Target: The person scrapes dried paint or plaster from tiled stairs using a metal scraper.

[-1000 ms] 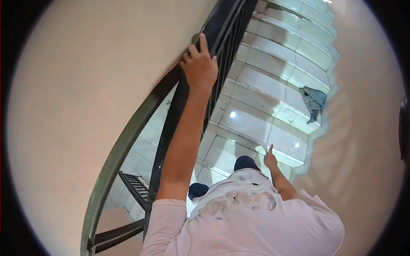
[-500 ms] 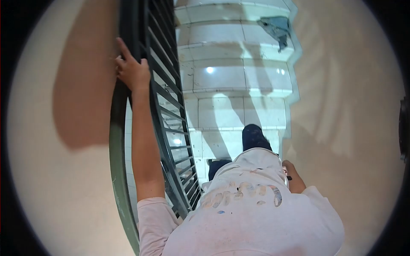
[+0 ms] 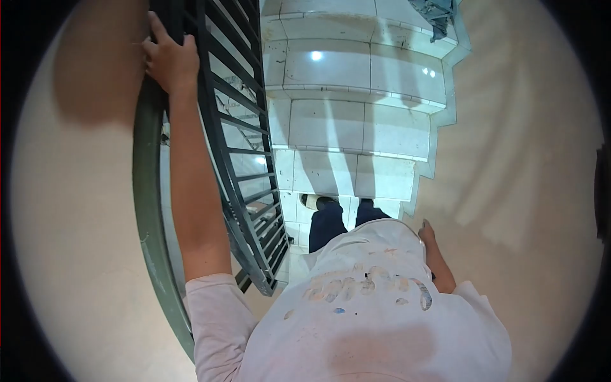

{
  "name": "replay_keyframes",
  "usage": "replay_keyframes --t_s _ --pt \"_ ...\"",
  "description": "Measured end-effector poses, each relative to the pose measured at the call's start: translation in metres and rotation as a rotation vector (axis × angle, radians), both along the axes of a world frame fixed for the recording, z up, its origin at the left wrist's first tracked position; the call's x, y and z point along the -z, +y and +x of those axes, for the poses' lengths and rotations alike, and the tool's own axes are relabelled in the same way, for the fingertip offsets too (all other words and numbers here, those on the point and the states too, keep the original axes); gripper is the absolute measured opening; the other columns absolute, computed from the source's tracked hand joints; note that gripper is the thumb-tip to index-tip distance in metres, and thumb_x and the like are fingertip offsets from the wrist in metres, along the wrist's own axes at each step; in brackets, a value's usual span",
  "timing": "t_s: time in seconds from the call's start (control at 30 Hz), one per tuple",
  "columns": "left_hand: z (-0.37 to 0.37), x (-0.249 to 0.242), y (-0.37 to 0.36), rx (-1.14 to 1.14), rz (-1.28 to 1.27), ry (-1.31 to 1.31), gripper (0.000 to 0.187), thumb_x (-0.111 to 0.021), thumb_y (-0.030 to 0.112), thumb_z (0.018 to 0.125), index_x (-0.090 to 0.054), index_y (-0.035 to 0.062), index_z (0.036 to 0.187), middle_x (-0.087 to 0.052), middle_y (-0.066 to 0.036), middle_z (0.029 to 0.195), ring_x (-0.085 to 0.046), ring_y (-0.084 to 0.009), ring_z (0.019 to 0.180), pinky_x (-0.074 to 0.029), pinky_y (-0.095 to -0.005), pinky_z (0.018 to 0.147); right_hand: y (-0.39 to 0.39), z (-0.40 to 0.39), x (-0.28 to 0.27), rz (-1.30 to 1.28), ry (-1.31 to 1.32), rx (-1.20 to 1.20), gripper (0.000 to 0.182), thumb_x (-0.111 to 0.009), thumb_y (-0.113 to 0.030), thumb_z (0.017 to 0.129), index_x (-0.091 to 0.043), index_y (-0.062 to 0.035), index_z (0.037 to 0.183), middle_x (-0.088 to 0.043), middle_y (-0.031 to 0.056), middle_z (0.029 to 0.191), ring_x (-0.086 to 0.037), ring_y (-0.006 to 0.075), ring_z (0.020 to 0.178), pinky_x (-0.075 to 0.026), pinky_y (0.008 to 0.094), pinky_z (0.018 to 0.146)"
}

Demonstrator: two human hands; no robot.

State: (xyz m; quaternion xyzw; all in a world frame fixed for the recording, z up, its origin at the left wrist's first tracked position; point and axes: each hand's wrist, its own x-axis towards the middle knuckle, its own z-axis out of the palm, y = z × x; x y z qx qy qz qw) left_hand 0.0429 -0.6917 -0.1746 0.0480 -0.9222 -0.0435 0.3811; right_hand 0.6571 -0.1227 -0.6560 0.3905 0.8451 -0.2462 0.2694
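My left hand [image 3: 170, 60] rests on the dark green handrail [image 3: 147, 184] at the upper left, with its index finger stretched forward and its thumb apart along the rail. My right hand [image 3: 427, 232] hangs low beside my shirt [image 3: 375, 318] at the right; it is partly hidden by the shirt, and its fingers are too small to read. Both legs in dark trousers [image 3: 326, 226] show below the shirt hem, on the white tiled stairs [image 3: 328, 124].
Dark metal balusters [image 3: 242, 121] run along the left side of the stairs. A crumpled grey-blue cloth [image 3: 438, 14] lies on a higher step at the upper right. A beige wall [image 3: 509, 191] borders the steps on the right.
The steps and cloth have shifted upward in view. My left hand appears farther up and left, still on the rail. My legs now show side by side, with one foot visible.
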Motion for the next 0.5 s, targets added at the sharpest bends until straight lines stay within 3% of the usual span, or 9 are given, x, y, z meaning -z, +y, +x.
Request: replay_keyframes --t_s 0.03,0.07,0.13,0.17,0.2,0.27,0.33,0.47,0.5 --pt "0.0 0.001 0.0 0.025 0.013 0.037 0.095 -0.071 0.041 0.083 -0.015 0.0271 0.16 -0.05 -0.03 0.133 -0.056 -0.0445 0.12 -0.043 -0.0533 0.103 0.0 -0.046 -0.062 -0.003 -0.016 -0.006 0.064 -0.059 -0.012 0.087 -0.042 -0.0056 0.149 -0.06 0.0186 0.134 -0.062 0.031 0.115 -0.056 0.0496 0.082" --pt "0.0 0.002 0.001 0.018 0.01 0.025 0.095 -0.071 0.041 0.083 -0.015 0.0271 0.16 -0.05 -0.03 0.133 -0.056 -0.0445 0.12 -0.043 -0.0533 0.103 -0.02 -0.103 -0.135 -0.423 -0.49 0.127 0.063 -0.053 -0.014 0.091 -0.038 -0.0096 0.152 -0.058 0.0214 0.137 -0.06 0.0342 0.119 -0.054 0.0468 0.088" --pt "-0.004 0.005 0.0 0.012 0.035 0.124 0.094 -0.071 0.038 0.082 -0.018 0.0225 0.158 -0.052 -0.029 0.131 -0.059 -0.0465 0.114 -0.046 -0.0536 0.1 -0.024 -0.137 -0.172 -0.4 -0.241 0.235 0.063 -0.048 -0.019 0.096 -0.03 -0.0137 0.156 -0.053 0.0217 0.141 -0.06 0.034 0.117 -0.046 0.0376 0.102" --pt "-0.006 0.0 0.003 0.015 0.032 0.112 0.094 -0.071 0.038 0.082 -0.018 0.0225 0.158 -0.052 -0.029 0.131 -0.059 -0.0465 0.114 -0.046 -0.0536 0.1 0.033 -0.098 -0.084 -0.402 -0.253 0.24 0.063 -0.048 -0.019 0.096 -0.03 -0.0137 0.156 -0.053 0.0217 0.141 -0.06 0.034 0.117 -0.046 0.0376 0.102" --pt "-0.004 -0.007 0.006 -0.074 -0.041 0.026 0.095 -0.072 0.04 0.082 -0.019 0.0206 0.158 -0.053 -0.029 0.131 -0.06 -0.0459 0.114 -0.046 -0.0526 0.1 0.06 -0.072 0.002 -0.118 0.313 -0.121 0.077 -0.049 -0.013 0.094 -0.011 -0.0198 0.161 -0.055 0.03 0.136 -0.064 0.0412 0.109 -0.049 0.0428 0.096" --pt "0.001 -0.005 0.009 -0.15 -0.126 -0.071 0.096 -0.072 0.042 0.081 -0.019 0.0188 0.158 -0.054 -0.029 0.131 -0.06 -0.0454 0.114 -0.046 -0.0516 0.101 0.045 -0.117 -0.104 -0.167 0.266 -0.017 0.082 -0.048 -0.015 0.096 0.003 -0.0206 0.16 -0.058 0.034 0.128 -0.065 0.0443 0.107 -0.049 0.0459 0.094" --pt "-0.007 0.002 0.001 -0.146 -0.001 0.066 0.092 -0.074 0.046 0.08 -0.031 0.0153 0.154 -0.054 -0.028 0.132 -0.06 -0.0443 0.115 -0.047 -0.0507 0.101 0.029 -0.131 -0.163 -0.15 0.182 0.057 0.082 -0.049 -0.018 0.097 0.003 -0.0205 0.16 -0.06 0.0349 0.125 -0.064 0.0453 0.108 -0.049 0.0462 0.094" --pt "-0.018 -0.001 -0.015 -0.095 -0.17 0.003 0.097 -0.075 0.049 0.078 -0.028 0.0142 0.155 -0.053 -0.029 0.132 -0.059 -0.0433 0.117 -0.047 -0.0497 0.101 0.022 -0.089 -0.154 -0.01 0.214 0.172 0.084 -0.052 -0.027 0.099 0.007 -0.0204 0.159 -0.063 0.0361 0.115 -0.064 0.0472 0.107 -0.049 0.0475 0.093" --pt "-0.016 -0.002 -0.01 -0.141 -0.17 -0.014 0.1 -0.075 0.05 0.077 -0.025 0.0135 0.156 -0.053 -0.03 0.132 -0.058 -0.0434 0.119 -0.047 -0.0498 0.102 0.044 -0.046 -0.111 -0.006 0.215 0.195 0.084 -0.052 -0.027 0.099 0.007 -0.0204 0.159 -0.063 0.0361 0.115 -0.064 0.0472 0.107 -0.049 0.0475 0.093"
